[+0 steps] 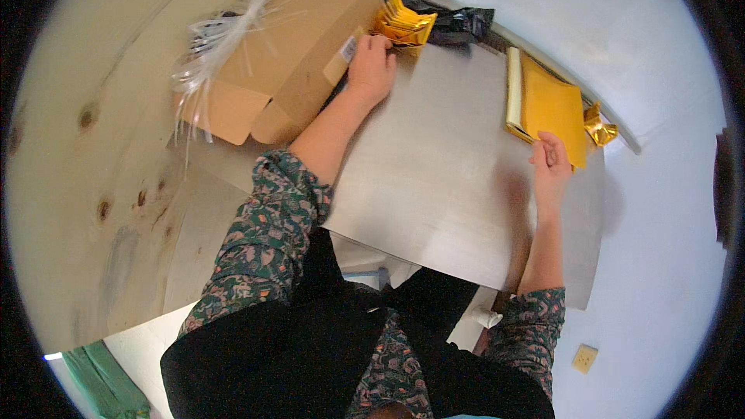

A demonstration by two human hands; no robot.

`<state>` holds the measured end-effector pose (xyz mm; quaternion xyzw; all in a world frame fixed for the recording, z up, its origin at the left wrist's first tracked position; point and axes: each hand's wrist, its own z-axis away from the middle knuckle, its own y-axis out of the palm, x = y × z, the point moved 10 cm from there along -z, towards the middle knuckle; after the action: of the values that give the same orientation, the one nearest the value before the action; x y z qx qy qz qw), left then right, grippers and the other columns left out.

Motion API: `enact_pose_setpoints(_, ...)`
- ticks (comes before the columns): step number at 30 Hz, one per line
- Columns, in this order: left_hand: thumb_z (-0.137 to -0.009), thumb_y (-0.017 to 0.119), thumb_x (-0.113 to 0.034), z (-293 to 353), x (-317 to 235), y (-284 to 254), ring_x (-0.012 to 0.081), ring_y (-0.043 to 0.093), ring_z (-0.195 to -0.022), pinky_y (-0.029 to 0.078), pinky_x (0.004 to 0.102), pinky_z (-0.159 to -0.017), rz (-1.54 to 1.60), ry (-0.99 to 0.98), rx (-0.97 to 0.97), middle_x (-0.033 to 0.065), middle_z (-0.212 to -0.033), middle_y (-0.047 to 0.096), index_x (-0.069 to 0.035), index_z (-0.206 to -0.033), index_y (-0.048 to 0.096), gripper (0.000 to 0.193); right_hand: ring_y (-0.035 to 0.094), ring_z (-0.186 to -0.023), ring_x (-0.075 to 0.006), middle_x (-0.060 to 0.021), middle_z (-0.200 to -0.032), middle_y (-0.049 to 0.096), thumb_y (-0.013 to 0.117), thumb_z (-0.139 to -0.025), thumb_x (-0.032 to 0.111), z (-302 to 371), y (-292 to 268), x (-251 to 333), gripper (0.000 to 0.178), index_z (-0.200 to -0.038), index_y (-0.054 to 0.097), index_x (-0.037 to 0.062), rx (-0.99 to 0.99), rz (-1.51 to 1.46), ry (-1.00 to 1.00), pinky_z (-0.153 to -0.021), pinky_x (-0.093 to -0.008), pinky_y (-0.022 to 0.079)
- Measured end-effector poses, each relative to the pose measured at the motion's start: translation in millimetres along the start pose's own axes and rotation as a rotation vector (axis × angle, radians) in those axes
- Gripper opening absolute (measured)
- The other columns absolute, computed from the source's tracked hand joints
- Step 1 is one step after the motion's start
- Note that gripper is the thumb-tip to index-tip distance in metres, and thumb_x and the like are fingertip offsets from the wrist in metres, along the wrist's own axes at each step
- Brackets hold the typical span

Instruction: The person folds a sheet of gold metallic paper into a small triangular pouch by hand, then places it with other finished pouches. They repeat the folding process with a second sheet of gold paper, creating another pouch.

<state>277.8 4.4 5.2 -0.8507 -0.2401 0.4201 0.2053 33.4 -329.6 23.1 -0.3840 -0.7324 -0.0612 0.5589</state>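
My left hand (372, 71) reaches to the far side of the metal worktop, beside a cardboard box. Its curled fingers are at the near edge of a fanned bunch of shiny gold foil packets (409, 22), and the fingertips are partly hidden. On the right, my right hand (550, 161) pinches the near edge of a flat yellow sheet (552, 105), which lies on a stack with a pale side edge. A small crumpled gold foil piece (599, 126) sits just right of that stack.
The open-flapped cardboard box (299, 39) stands at the left, with a bundle of clear plastic strips (225, 46) draped over it. Black plastic (463, 25) lies behind the packets. The metal worktop (434, 163) borders a wooden board (85, 209); a white wall rises right.
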Motion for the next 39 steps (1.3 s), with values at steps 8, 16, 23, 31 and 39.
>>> enact_pose_setpoints(8, -0.093, 0.065, -0.015, -7, -19, -5, 0.0387, 0.056, -0.119, 0.048, 0.0459, -0.101, -0.144, 0.131, -0.089, 0.0213, -0.126, 0.056, -0.002, -0.129, 0.059, 0.039, 0.056, -0.076, -0.0055, 0.0017, -0.090, 0.063, 0.062, -0.101, 0.008, 3, 0, -6, 0.016, -0.116, 0.065, 0.0043, 0.024, -0.011, 0.027, -0.065, -0.0212, 0.046)
enact_pose_setpoints(16, -0.092, 0.068, -0.023, -24, -36, 10, 0.0387, 0.055, -0.116, 0.048, 0.0471, -0.101, -0.377, 0.135, -0.008, 0.0173, -0.126, 0.057, -0.004, -0.126, 0.061, 0.039, 0.055, -0.077, -0.0044, 0.0020, -0.092, 0.063, 0.062, -0.101, 0.008, 6, 8, -12, 0.015, -0.114, 0.066, 0.0028, 0.067, -0.092, 0.075, -0.067, -0.0206, 0.046)
enact_pose_setpoints(23, -0.090, 0.070, -0.018, -25, -43, 3, 0.0384, 0.054, -0.118, 0.045, 0.0463, -0.105, -0.278, 0.230, -0.084, 0.0181, -0.129, 0.057, -0.001, -0.125, 0.059, 0.041, 0.056, -0.078, -0.0043, 0.0019, -0.092, 0.064, 0.062, -0.101, 0.008, 7, 5, -4, 0.014, -0.114, 0.066, 0.0029, 0.040, -0.079, 0.025, -0.066, -0.0213, 0.048)
enact_pose_setpoints(31, -0.088, 0.070, -0.015, -19, -46, -2, 0.0392, 0.053, -0.121, 0.044, 0.0462, -0.107, -0.280, 0.240, -0.076, 0.0205, -0.131, 0.056, -0.002, -0.128, 0.056, 0.045, 0.057, -0.076, -0.0060, 0.0013, -0.092, 0.064, 0.063, -0.100, 0.008, 7, 5, -4, 0.015, -0.115, 0.066, 0.0042, 0.045, -0.127, 0.031, -0.065, -0.0218, 0.049)
enact_pose_setpoints(39, -0.088, 0.070, -0.013, -8, -61, -11, 0.0395, 0.053, -0.123, 0.044, 0.0469, -0.106, -0.208, 0.309, -0.083, 0.0201, -0.131, 0.056, -0.002, -0.127, 0.057, 0.042, 0.063, -0.107, -0.0250, -0.0124, -0.117, 0.068, 0.071, -0.091, 0.011, 1, -23, 13, 0.034, -0.124, 0.064, 0.0034, -0.165, 0.421, -0.246, -0.095, -0.0374, 0.050)
